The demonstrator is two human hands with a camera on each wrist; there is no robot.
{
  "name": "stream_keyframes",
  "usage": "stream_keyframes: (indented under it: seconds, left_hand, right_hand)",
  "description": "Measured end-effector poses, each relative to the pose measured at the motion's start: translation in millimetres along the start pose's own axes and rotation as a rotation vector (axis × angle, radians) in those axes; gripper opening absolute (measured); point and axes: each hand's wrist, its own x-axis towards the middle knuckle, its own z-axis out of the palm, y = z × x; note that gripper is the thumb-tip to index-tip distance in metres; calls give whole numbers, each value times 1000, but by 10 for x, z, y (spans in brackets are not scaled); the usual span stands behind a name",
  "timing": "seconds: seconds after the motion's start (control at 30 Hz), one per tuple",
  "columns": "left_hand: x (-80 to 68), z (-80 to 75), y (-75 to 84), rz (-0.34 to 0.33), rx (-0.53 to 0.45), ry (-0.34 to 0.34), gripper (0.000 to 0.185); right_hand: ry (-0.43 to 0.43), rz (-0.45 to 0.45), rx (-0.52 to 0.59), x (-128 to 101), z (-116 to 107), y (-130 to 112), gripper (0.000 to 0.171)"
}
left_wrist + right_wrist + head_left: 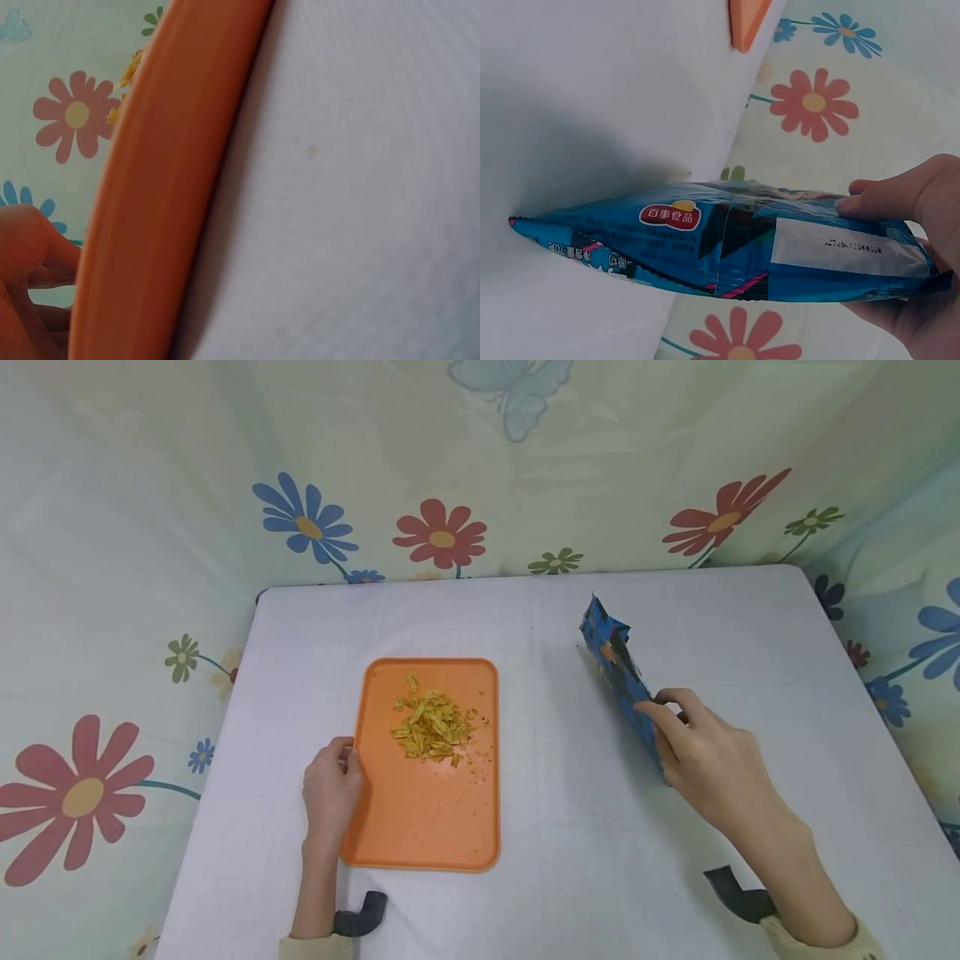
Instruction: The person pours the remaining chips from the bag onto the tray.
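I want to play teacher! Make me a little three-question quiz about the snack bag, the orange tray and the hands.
1. True or false: the yellow snack pieces lie in a pile on the orange tray.
2. Which hand holds the blue snack bag? A) left hand B) right hand C) neither
3. Fill in the word: the left hand grips the tray's ____ edge.

Key
1. True. The pile sits in the tray's far half.
2. B. The right hand pinches the bag, which stands on edge on the white table.
3. Left. The fingers curl at that rim.
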Motion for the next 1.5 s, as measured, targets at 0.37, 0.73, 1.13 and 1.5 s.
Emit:
stream_keyframes:
  seconds: [0.37, 0.73, 1.13, 1.5]
  left_hand:
    - [-3, -15, -1, 9, -2, 1, 26]
    - [1, -17, -5, 24, 0, 7, 26]
    - [-4, -3, -2, 23, 9, 11, 26]
    - [-19, -1, 19, 10, 2, 6, 27]
  right_hand:
    - [-8, -22, 67, 42, 197, -192, 33]
    - [-31, 60, 89, 31, 517, -517, 22]
    - [-81, 197, 150, 23, 840, -771, 19]
    - [-201, 383, 135, 21, 1112, -953, 23]
